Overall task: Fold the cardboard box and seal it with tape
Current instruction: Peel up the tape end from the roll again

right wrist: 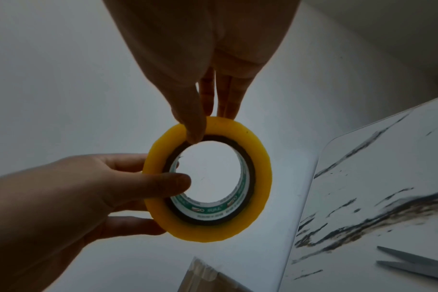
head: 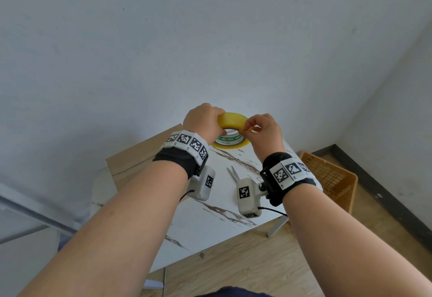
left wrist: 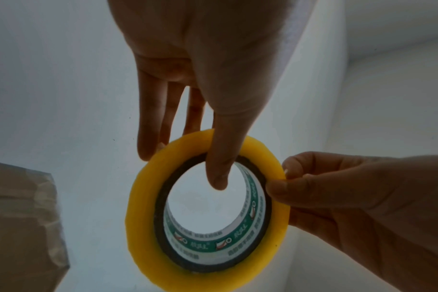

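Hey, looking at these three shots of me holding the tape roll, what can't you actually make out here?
- Loose tape end: the right hand pinches the tape roll rim; its fingers hide it in every view.
- Cardboard box: the left hand and forearm cover it in the head view; wrist views show only a corner, so its flaps are unclear.
- Scissors: handles hidden behind the right wrist camera; cut off in the right wrist view.
- Core label: print too small.

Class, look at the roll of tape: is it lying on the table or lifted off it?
Lifted off. The roll of tape is held in the air above the table: the left hand grips one side, the right hand pinches its rim.
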